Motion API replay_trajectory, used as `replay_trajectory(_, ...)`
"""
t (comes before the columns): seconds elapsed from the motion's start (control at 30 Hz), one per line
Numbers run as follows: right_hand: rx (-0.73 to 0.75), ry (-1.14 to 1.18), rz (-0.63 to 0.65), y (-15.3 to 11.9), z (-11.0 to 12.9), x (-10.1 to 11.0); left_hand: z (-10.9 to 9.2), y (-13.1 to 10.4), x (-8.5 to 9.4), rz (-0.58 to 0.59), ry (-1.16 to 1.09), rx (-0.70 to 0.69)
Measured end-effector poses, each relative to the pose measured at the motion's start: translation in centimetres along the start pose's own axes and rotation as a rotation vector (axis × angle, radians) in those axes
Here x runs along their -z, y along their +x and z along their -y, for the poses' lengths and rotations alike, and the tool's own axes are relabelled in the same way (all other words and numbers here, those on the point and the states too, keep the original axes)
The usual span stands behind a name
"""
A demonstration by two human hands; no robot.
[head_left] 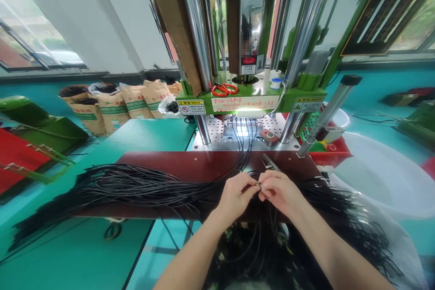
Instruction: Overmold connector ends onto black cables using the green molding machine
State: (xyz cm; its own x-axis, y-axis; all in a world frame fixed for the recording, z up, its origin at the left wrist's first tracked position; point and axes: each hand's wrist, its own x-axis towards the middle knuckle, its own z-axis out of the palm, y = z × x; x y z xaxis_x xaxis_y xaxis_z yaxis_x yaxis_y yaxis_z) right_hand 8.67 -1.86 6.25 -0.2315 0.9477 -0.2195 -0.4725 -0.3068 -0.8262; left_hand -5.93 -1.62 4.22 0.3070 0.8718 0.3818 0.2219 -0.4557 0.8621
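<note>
My left hand (238,191) and my right hand (278,190) meet above the dark red board (207,161), fingertips pinched together on a small piece, seemingly a cable end, too small to make out well. A thick bundle of black cables (129,183) lies across the board and runs beneath both hands. Behind them, several black cables (242,145) lead up into the lit metal fixture (242,128) of the green press. A small metal tool (271,162) rests on the board just beyond my right hand.
Red-handled scissors (224,89) and a blue-white spool (276,83) sit on the press ledge (200,95). Steel columns (203,129) flank the fixture. A red crate (331,154) and a white tub (384,181) stand at the right. Paper sacks (112,108) stand back left.
</note>
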Motion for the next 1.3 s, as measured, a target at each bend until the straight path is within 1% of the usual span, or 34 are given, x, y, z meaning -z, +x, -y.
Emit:
replay_trajectory(0.13,-0.021,-0.002,0.000,0.3,-0.2,-0.4,0.1,-0.2,-0.1,0.005,-0.309,0.225)
replay_trajectory(0.23,-0.019,-0.029,0.017,0.2,-0.4,-0.7,0.1,-0.3,-0.2,-0.021,-0.442,0.299)
replay_trajectory(0.3,0.017,-0.073,0.006,0.1,-0.5,-0.8,0.2,-0.3,-0.2,-0.039,-0.459,0.315)
replay_trajectory(0.37,0.078,-0.150,-0.032,-0.1,-0.5,-0.9,0.3,-0.3,-0.1,-0.052,-0.452,0.321)
replay_trajectory(0.53,0.206,-0.445,-0.126,-0.8,0.0,-1.1,0.6,-0.3,-0.3,-0.078,-0.372,0.335)
replay_trajectory(0.63,0.235,-0.547,-0.155,-0.9,0.5,-1.1,0.6,-0.3,-0.4,-0.087,-0.230,0.289)
replay_trajectory(0.7,0.212,-0.543,-0.146,-0.8,0.7,-1.0,0.6,-0.4,-0.4,-0.095,-0.089,0.198)
replay_trajectory(0.77,0.148,-0.467,-0.109,-0.6,0.6,-0.7,0.7,-0.4,-0.2,-0.090,0.043,0.082)
replay_trajectory(0.83,0.077,-0.353,-0.068,-0.4,0.4,-0.4,0.8,-0.4,0.1,-0.077,0.126,-0.014)
replay_trajectory(0.9,0.034,-0.272,-0.042,-0.2,0.2,-0.3,0.9,-0.5,0.3,-0.058,0.161,-0.076)
replay_trajectory(0.97,0.016,-0.250,-0.031,0.1,0.0,-0.4,1.0,-0.5,0.5,-0.034,0.153,-0.090)
replay_trajectory(1.03,0.010,-0.251,-0.029,0.2,-0.2,-0.6,0.9,-0.6,0.5,-0.013,0.084,-0.032)
replay_trajectory(1.2,0.015,-0.224,0.010,0.3,-0.4,-1.1,0.7,-0.7,0.5,-0.038,-0.279,0.241)
replay_trajectory(1.3,0.051,-0.211,0.013,0.2,-0.4,-1.2,0.8,-0.7,0.7,-0.061,-0.394,0.306)
